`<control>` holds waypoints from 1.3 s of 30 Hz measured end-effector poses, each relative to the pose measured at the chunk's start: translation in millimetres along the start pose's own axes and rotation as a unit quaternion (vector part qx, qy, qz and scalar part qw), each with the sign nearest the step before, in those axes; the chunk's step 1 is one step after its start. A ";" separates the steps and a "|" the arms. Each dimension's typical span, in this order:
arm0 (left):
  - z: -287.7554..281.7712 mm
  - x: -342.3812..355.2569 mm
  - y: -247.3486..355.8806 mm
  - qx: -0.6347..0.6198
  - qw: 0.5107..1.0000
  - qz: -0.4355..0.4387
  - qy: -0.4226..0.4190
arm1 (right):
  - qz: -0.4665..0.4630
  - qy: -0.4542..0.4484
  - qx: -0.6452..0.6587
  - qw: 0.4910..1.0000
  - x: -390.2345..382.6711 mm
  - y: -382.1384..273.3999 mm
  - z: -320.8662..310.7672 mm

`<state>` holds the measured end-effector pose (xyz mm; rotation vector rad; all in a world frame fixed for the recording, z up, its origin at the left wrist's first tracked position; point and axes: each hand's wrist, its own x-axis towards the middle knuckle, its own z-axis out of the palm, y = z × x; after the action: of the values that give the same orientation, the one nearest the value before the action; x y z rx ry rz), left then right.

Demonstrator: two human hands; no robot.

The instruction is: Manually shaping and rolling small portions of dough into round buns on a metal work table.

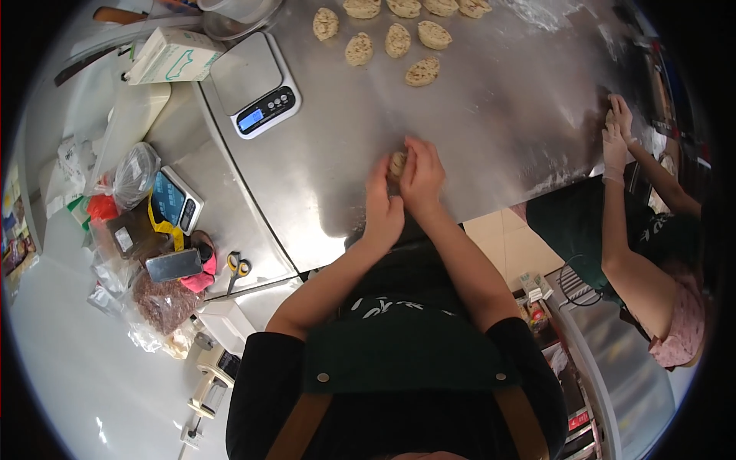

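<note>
Near the front edge of a steel table (506,115), my left hand (381,207) and my right hand (422,172) are curled around a small piece of speckled dough (397,163) from either side, partly hiding it. Farther back lie several oval pieces of speckled dough (422,72). A kitchen scale (263,111) with a lit display sits to the left, beyond my hands.
At left are a carton (172,57), a second scale (175,199), bagged items (136,172), a phone (173,265) and scissors (238,267). At right a co-worker (663,307) works at the same table, one gloved hand (614,153) showing.
</note>
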<state>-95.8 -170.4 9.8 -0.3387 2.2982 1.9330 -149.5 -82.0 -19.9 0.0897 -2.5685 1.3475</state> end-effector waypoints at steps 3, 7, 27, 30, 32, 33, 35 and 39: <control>-6.9 12.9 -10.8 -0.036 0.999 -0.005 0.037 | 0.061 -0.056 0.002 0.997 21.6 -2.9 15.8; -3.4 -2.0 -8.8 -0.092 0.995 -0.008 0.040 | 0.121 -0.005 -0.004 0.993 29.0 -12.9 22.8; -0.9 -15.1 -6.2 0.026 0.999 0.021 0.007 | 0.029 0.019 -0.148 0.988 20.3 0.1 19.9; -1.4 1.6 -12.5 0.026 1.000 -0.014 0.008 | 0.001 0.011 -0.157 0.988 20.9 15.4 16.8; -3.8 1.5 -11.8 0.031 0.999 -0.024 -0.016 | 0.007 0.005 -0.158 0.987 17.0 21.3 17.4; -4.9 2.9 -11.6 0.037 0.998 -0.036 -0.039 | 0.013 -0.004 -0.158 0.987 20.3 18.8 17.9; -1.2 -2.7 -7.7 0.032 0.999 -0.011 -0.036 | 0.050 0.011 -0.122 0.991 22.7 13.1 14.5; 9.1 -34.1 -0.1 -0.011 0.999 0.026 -0.018 | 0.072 0.006 -0.105 0.992 9.3 -0.1 9.5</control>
<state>-63.2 -158.2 16.1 -0.2469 2.2877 1.9737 -160.3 -89.3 -22.7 -0.1438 -2.7329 1.1094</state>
